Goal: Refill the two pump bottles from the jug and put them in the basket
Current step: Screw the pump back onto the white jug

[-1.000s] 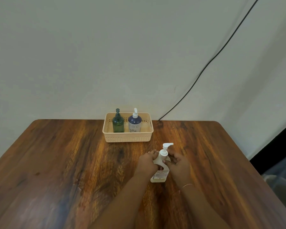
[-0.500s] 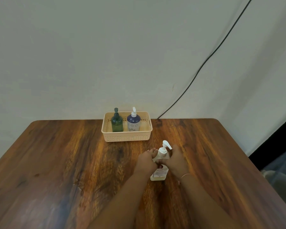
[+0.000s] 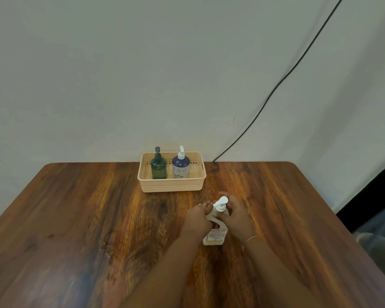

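Observation:
A cream jug [image 3: 215,236] with a handle and a white pump top stands on the wooden table [image 3: 98,218] in front of me. My left hand [image 3: 196,218] grips its handle side. My right hand [image 3: 237,215] wraps around its neck just under the pump head. A beige basket [image 3: 171,185] sits at the table's far edge by the wall. A dark green pump bottle [image 3: 158,166] stands upright in the basket's left part, and a blue pump bottle [image 3: 181,166] with a white pump stands beside it.
A black cable [image 3: 276,90] runs down the wall to the table's back edge, right of the basket. The table's right edge drops off toward a dark gap and a grey object [image 3: 378,245] on the floor.
The white pump head has turned, its spout now pointing further away to the right. My right hand has shifted around the jug's neck. The bottles and the basket have stayed put.

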